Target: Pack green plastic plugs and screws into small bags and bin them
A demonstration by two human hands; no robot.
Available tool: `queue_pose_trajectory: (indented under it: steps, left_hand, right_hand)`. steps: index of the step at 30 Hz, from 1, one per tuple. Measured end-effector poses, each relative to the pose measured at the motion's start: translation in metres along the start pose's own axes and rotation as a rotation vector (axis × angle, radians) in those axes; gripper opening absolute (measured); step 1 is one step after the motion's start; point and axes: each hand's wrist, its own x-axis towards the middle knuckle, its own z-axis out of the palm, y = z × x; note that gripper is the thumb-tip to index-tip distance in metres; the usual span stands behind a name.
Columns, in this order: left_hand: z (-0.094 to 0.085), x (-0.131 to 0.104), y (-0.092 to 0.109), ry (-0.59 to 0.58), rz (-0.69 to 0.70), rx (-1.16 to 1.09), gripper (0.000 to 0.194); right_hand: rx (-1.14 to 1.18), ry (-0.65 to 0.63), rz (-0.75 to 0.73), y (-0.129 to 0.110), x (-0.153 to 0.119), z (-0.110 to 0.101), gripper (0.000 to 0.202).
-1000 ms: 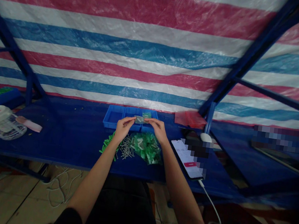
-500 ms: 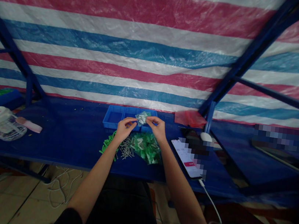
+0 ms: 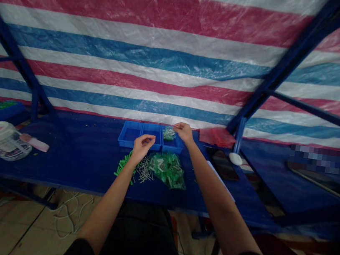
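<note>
Hovering at the far end of the blue compartment on the right (image 3: 173,146), the right hand (image 3: 184,132) is pointing its fingers inward, held close together, just beside a small clear packet (image 3: 168,134). That packet is lying inside the compartment, towards its back (whether the fingertips are touching it, I cannot tell). The left hand (image 3: 142,147) is hanging at the near edge of the middle compartment (image 3: 152,131), its fingers curling towards the thumb; the tips are sitting very near each other, though it is too small to tell whether they are meeting or gripping anything. Beneath and beside that hand, green plugs (image 3: 124,164) and a heap of metal screws (image 3: 145,170) are lying on the blue table (image 3: 74,152). Just right of the screws, a pile of green-tinted plastic packets (image 3: 168,170) is resting between the two forearms. Farther right, red plastic sheets (image 3: 216,137) are lying near the striped tarp (image 3: 131,84), with a white rounded object (image 3: 235,158) and a dark flat device (image 3: 224,164) nearer the person. Over on the left, a white tub (image 3: 0,141) is leaning.
</note>
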Motion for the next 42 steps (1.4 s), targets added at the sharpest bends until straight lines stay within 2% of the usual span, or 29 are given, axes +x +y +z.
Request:
queue_pose_trajectory:
  steps: [4, 9, 18, 22, 25, 29, 32, 34, 38, 40, 42]
  left_hand:
    - [-0.001, 0.001, 0.001, 0.016, -0.019, 0.002, 0.023]
    - [-0.001, 0.001, 0.000, 0.011, 0.003, 0.006, 0.023]
    - [-0.001, 0.002, -0.006, 0.010, 0.017, 0.014, 0.022]
    - [-0.002, 0.002, -0.007, 0.004, 0.021, 0.009, 0.021]
    - [-0.002, 0.002, -0.007, 0.007, 0.018, 0.002, 0.021]
    - [-0.002, 0.002, -0.006, 0.010, 0.018, -0.003, 0.020]
    - [-0.001, 0.002, -0.006, 0.010, 0.021, 0.002, 0.020]
    - [-0.001, 0.002, -0.006, 0.011, 0.023, 0.001, 0.020]
    - [-0.002, 0.001, -0.006, 0.010, 0.022, -0.007, 0.019]
    - [-0.002, 0.001, -0.005, 0.010, 0.020, -0.012, 0.019]
    - [-0.003, 0.001, -0.004, 0.014, 0.018, -0.010, 0.019]
  right_hand:
    - [-0.333, -0.097, -0.072, -0.011, -0.001, 0.003, 0.013]
    - [-0.640, -0.055, -0.216, -0.030, -0.012, 0.005, 0.016]
    - [-0.800, -0.120, -0.246, -0.040, -0.013, 0.012, 0.020]
    - [-0.802, -0.094, -0.243, -0.043, -0.014, 0.012, 0.020]
    - [-0.722, -0.030, -0.237, -0.047, -0.017, 0.011, 0.020]
    - [-0.372, 0.000, -0.266, -0.051, -0.031, 0.004, 0.018]
    - [-0.054, -0.042, -0.273, -0.053, -0.056, -0.010, 0.021]
    - [0.053, -0.085, -0.255, -0.053, -0.077, -0.022, 0.028]
    - [-0.029, -0.308, -0.237, -0.042, -0.120, -0.042, 0.031]
    - [-0.153, -0.329, -0.211, -0.033, -0.135, -0.048, 0.029]
    - [-0.263, -0.298, -0.201, -0.025, -0.145, -0.050, 0.030]
